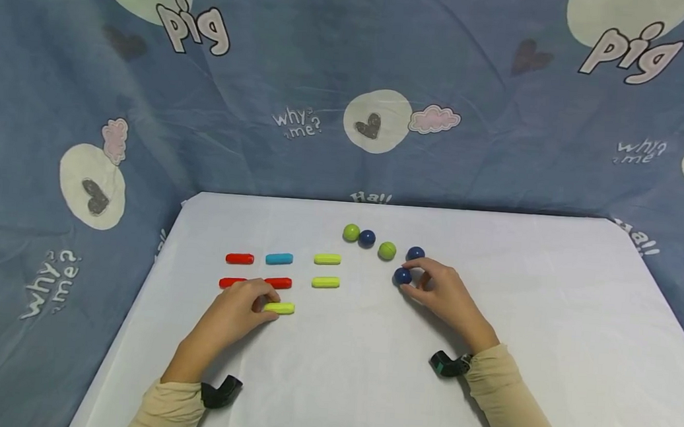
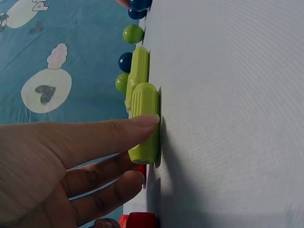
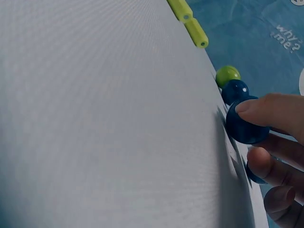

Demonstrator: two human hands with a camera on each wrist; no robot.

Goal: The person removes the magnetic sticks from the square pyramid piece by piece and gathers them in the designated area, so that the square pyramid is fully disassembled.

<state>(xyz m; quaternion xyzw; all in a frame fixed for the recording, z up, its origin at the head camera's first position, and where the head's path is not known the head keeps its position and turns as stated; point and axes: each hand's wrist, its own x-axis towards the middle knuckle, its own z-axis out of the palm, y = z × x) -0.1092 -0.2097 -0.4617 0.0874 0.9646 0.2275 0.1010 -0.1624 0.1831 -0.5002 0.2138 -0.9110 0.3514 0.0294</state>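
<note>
My left hand (image 1: 234, 312) pinches a ridged yellow-green stick (image 1: 282, 308) between thumb and fingers, at the near side of a group of similar sticks. In the left wrist view the thumb lies across this ridged stick (image 2: 145, 102). Just beyond that hand are two red sticks, one (image 1: 279, 282) to the right and one (image 1: 231, 283) to the left, partly covered. My right hand (image 1: 446, 297) holds a dark blue ball (image 1: 402, 276) by thumb and fingertips. Close behind its fingers sits another dark blue ball (image 1: 415, 253), partly hidden.
Farther back on the white table (image 1: 550, 307) lie a red stick (image 1: 239, 258), a blue stick (image 1: 279, 259) and two yellow-green sticks (image 1: 327, 259). A green ball (image 1: 350, 232) touches a dark blue ball (image 1: 366, 239); another green ball (image 1: 387, 250) sits nearby. Patterned blue cloth (image 1: 298, 164) hangs behind.
</note>
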